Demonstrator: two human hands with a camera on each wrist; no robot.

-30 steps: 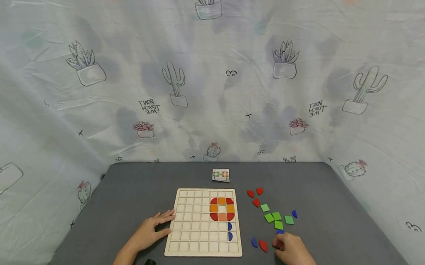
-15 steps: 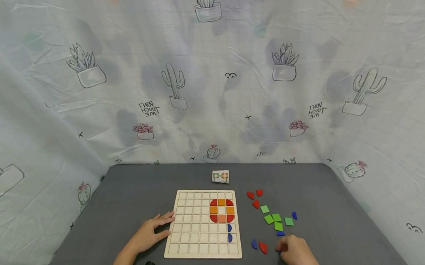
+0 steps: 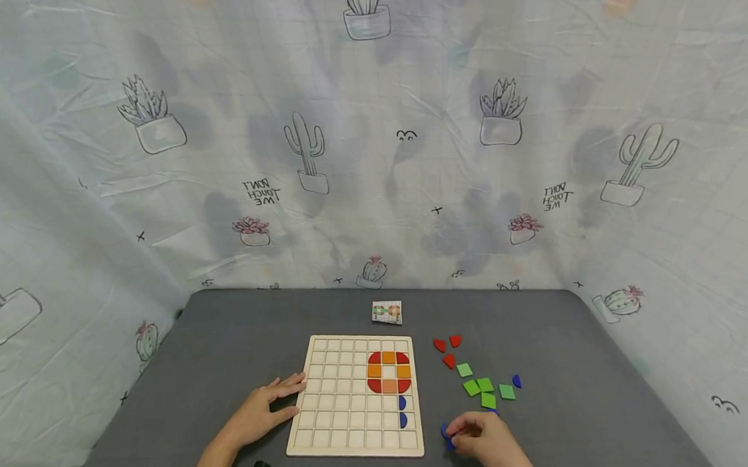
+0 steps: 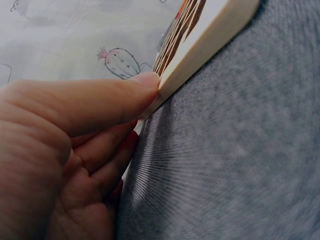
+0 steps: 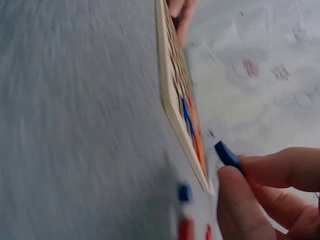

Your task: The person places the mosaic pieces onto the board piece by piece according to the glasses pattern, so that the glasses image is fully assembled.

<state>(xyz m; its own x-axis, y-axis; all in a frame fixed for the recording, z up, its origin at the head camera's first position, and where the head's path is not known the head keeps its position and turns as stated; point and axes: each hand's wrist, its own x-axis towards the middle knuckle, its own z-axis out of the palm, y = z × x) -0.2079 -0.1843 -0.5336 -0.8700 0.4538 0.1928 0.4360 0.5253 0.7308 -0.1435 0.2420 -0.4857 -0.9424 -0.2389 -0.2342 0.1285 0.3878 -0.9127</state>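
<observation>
My right hand [image 3: 490, 444] pinches a small blue half-round tile [image 5: 227, 154] between thumb and fingertip, held off the table just right of the board. Beneath that hand lies another blue half-round tile [image 3: 444, 429], with a blurred red tile [image 5: 186, 227] beside it in the right wrist view. The wooden grid board [image 3: 335, 402] bears a ring of red quarter-round and orange square tiles at its upper right, and two blue half-round tiles [image 3: 402, 420] below the ring. My left hand [image 3: 255, 414] rests at the board's left edge, fingers extended, the thumb touching the side.
Several green square tiles [image 3: 484, 384] lie right of the board. Red quarter-round tiles [image 3: 449, 361] are behind them, and a blue tile [image 3: 516, 381] sits farther right. A pattern card [image 3: 386, 311] lies behind the board. A printed curtain [image 3: 377, 157] surrounds the grey table.
My right hand has moved left toward the board, carrying a blue half-round tile, and now covers the red tile in the head view. The left hand stays at the board's edge.
</observation>
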